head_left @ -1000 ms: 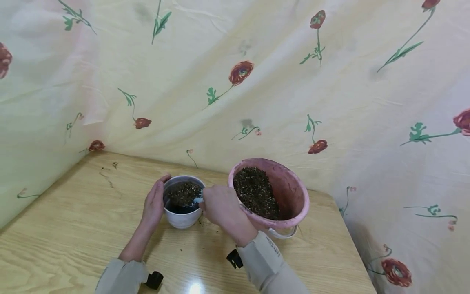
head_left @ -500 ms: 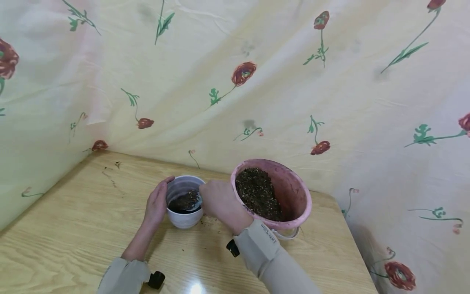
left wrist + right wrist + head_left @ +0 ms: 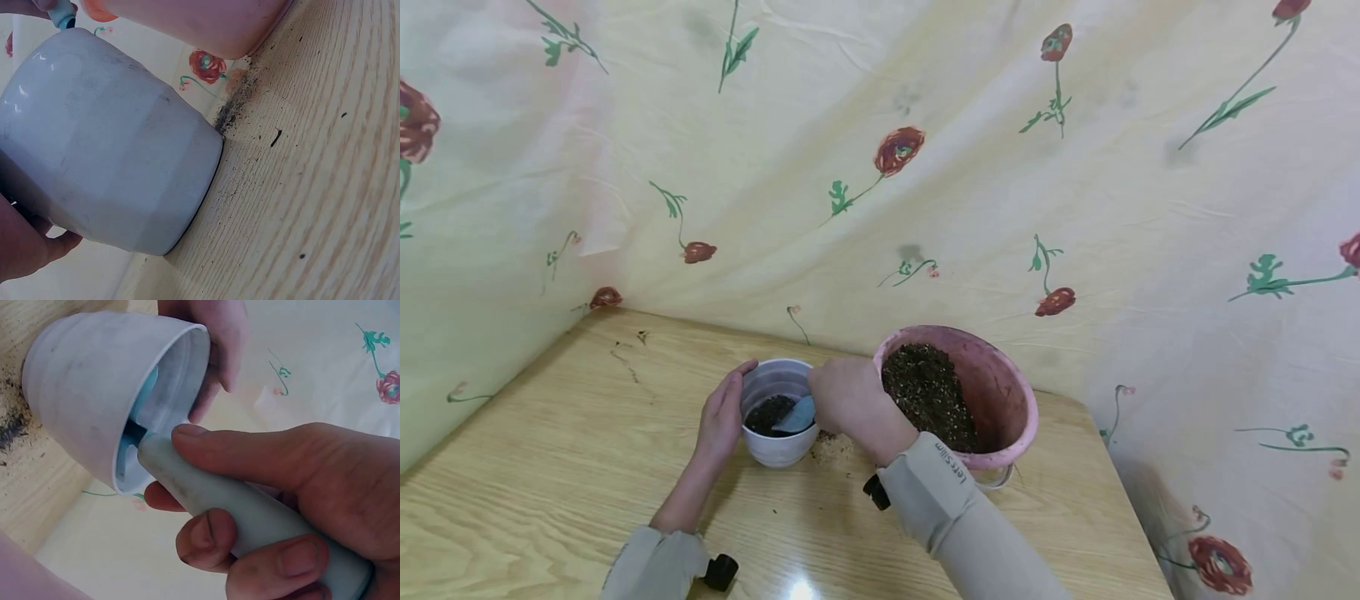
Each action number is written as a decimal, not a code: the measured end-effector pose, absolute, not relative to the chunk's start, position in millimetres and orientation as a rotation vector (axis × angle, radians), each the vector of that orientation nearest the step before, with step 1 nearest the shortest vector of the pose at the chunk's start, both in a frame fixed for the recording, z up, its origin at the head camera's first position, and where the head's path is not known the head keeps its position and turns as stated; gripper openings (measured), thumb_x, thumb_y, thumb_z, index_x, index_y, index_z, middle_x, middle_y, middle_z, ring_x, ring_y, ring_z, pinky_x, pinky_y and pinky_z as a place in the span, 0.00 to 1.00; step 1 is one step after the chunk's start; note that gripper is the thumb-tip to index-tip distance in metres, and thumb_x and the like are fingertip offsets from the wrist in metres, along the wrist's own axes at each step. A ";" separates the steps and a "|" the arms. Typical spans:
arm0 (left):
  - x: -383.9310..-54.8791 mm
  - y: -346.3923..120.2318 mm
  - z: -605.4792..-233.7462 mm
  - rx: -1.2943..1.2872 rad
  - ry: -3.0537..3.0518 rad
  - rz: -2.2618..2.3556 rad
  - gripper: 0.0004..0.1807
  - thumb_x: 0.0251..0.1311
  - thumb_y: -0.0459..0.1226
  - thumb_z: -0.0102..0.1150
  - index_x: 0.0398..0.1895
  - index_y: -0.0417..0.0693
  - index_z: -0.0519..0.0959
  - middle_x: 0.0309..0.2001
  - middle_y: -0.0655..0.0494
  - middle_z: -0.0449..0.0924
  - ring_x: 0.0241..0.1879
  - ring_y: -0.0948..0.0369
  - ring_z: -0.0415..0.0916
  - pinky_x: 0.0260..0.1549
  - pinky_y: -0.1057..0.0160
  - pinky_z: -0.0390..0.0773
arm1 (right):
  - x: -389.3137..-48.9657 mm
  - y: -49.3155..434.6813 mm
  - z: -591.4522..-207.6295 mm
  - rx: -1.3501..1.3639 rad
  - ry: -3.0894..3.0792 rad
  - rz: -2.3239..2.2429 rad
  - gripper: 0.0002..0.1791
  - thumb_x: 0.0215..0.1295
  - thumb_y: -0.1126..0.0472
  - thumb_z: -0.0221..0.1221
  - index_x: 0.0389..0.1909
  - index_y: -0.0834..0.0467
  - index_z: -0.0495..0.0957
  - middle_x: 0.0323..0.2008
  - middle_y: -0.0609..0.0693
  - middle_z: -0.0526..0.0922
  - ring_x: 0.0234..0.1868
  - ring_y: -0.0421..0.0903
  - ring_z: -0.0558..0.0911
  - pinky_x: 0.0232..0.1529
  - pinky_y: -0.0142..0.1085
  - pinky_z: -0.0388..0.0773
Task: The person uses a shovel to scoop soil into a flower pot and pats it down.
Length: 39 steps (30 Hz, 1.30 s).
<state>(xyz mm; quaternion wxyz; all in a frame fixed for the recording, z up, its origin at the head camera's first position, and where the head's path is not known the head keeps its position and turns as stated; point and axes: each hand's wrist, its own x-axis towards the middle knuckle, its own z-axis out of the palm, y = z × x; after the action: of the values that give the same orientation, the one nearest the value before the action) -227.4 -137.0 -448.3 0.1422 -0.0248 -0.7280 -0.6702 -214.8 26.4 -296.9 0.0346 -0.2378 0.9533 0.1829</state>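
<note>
On my head feed I see a pale cream hanging sheet (image 3: 775, 150), creased in soft diagonal folds and printed with red poppies (image 3: 899, 151) on green stems. It runs along the far and left sides of a light, wood-grained tabletop (image 3: 550, 450), which throws back a small white glare spot (image 3: 801, 590) near my lower edge. Toward the far left corner I make out a few dark, thin marks (image 3: 642, 337). My left wrist feed shows a short, dark, twig-like fragment (image 3: 275, 137) lying on the grain.

Floral cloth backdrop (image 3: 970, 192), wooden table (image 3: 535, 458); glare (image 3: 801, 590)
</note>
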 end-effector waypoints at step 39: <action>-224.8 -137.1 -443.3 -0.096 -2.107 -1.942 0.28 0.78 0.45 0.27 0.67 0.35 0.66 0.67 0.40 0.65 0.69 0.53 0.58 0.70 0.54 0.53 | -193.3 35.9 -247.8 -0.846 2.941 0.554 0.09 0.58 0.54 0.65 0.25 0.51 0.76 0.22 0.44 0.75 0.22 0.40 0.72 0.17 0.35 0.72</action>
<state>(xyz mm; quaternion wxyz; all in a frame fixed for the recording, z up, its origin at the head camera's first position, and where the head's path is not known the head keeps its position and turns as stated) -224.8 -137.1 -443.3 0.1368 -0.0331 -0.7280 -0.6710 -193.3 35.9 -247.8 0.0158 -0.2718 0.9456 0.1781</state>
